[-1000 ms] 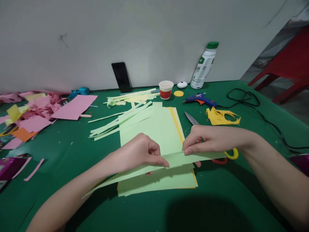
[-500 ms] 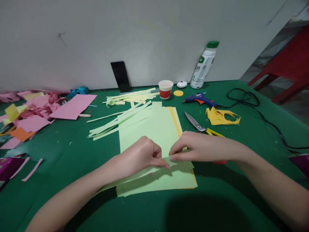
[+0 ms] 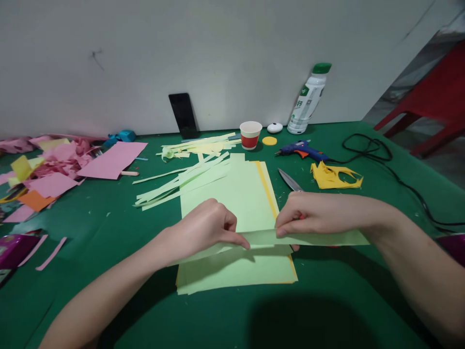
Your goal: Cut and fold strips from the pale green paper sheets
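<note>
A long strip of light green paper (image 3: 263, 237) is stretched between my hands, its right end reaching past my wrist. My left hand (image 3: 214, 225) pinches it with the thumb on top. My right hand (image 3: 301, 213) grips it a little further right, fingers closed. Beneath the strip lies a stack of light green sheets (image 3: 232, 276) with yellow edges showing. Behind my right hand, the scissors (image 3: 289, 180) are partly hidden; only the blades show well. Cut green strips (image 3: 163, 191) lie across the stack's upper left corner.
Pink paper scraps (image 3: 61, 162) pile up at the left. Along the back stand a phone (image 3: 183, 115), a paper cup (image 3: 250, 135) and a leaning bottle (image 3: 307, 102). A blue glue gun (image 3: 303, 150) with its black cord (image 3: 407, 189) and a yellow paper scrap (image 3: 336, 175) lie right.
My right hand has moved right and my left hand slightly left, so they are further apart. More of the strip now shows between them and beyond my right hand.
</note>
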Motion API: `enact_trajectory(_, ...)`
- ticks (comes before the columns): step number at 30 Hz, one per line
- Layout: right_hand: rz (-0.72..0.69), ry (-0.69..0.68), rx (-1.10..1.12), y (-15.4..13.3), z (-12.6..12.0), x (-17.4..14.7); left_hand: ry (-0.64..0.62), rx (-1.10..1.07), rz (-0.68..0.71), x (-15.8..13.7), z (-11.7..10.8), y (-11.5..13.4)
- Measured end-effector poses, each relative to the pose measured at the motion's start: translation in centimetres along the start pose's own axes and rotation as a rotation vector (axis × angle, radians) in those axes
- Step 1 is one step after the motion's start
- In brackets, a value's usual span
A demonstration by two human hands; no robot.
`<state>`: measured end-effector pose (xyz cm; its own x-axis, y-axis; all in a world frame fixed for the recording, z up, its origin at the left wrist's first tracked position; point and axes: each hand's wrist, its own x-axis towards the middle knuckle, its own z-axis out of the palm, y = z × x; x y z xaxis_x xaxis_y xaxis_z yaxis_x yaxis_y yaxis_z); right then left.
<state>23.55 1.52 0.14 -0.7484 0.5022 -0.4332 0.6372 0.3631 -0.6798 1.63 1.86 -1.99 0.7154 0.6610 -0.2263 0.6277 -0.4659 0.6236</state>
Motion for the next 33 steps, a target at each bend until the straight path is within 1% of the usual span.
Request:
enact_trajectory(6, 0.051, -0.041, 0.043, 1.2, -0.9, -0.4, -0.107, -0.157, -0.115, 0.2, -1.3, -1.1)
enact_trajectory(13, 0.083, -0.075, 0.017, 3.4, -1.9, -1.6, -0.138, -0.228, -0.142, 0.1, -2.8, -2.2)
enact_trajectory(17, 0.136, -0.043, 0.001, 4.0, -2.2, -2.2, -0.148, -0.317, -0.221, 0.1, -3.1, -2.7)
enact_trajectory(19, 0.143, -0.035, -0.018, 3.8, -2.2, -2.1, -0.149, -0.321, -0.243, 0.0, -3.0, -2.6)
enact_trajectory(21, 0.139, -0.028, -0.030, 3.1, -1.8, -1.5, -0.138, -0.294, -0.235, 0.0, -2.9, -2.3)
enact_trajectory(23, 0.118, 0.013, -0.029, 2.0, -1.1, -0.7, -0.125, -0.264, -0.209, 0.1, -2.5, -1.9)
enact_trajectory(26, 0.063, 0.112, -0.026, 0.3, 0.4, 0.6, -0.133, -0.225, -0.154, 0.1, -1.8, -1.1)
enact_trajectory(29, 0.044, 0.146, -0.008, -0.6, 1.6, 1.4, -0.133, -0.172, -0.086, 0.1, -1.3, -0.6)
enact_trajectory(31, 0.049, 0.144, -0.008, -0.7, 1.8, 1.4, -0.115, -0.122, -0.068, 0.0, -1.6, -0.8)
enact_trajectory(33, 0.062, 0.154, -0.024, -0.6, 1.7, 1.1, -0.095, -0.086, -0.076, 0.0, -2.3, -1.3)
